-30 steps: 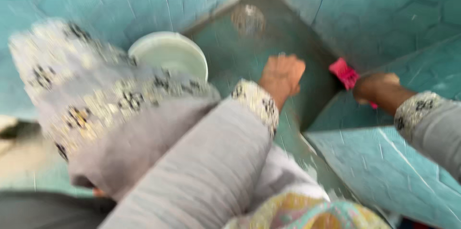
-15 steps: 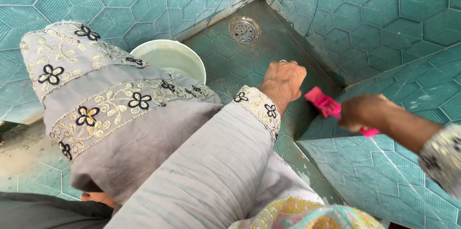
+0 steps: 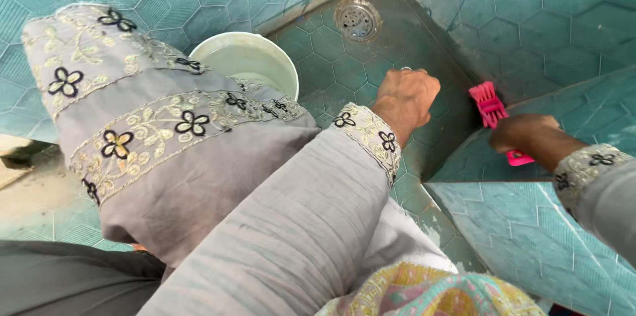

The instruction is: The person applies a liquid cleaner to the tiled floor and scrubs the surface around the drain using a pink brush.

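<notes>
Down in the tiled corner, the right hand [image 3: 527, 134] is closed around the handle of a pink brush [image 3: 491, 112], bristle head against the wall tiles [image 3: 543, 31]. It looks light, stiff plastic, likely slick when wet, best gripped mid-handle. The left hand [image 3: 405, 99] is curled into a loose fist on the floor [image 3: 331, 48], holding nothing, near the bucket [image 3: 246, 64] and drain [image 3: 357, 18].
</notes>
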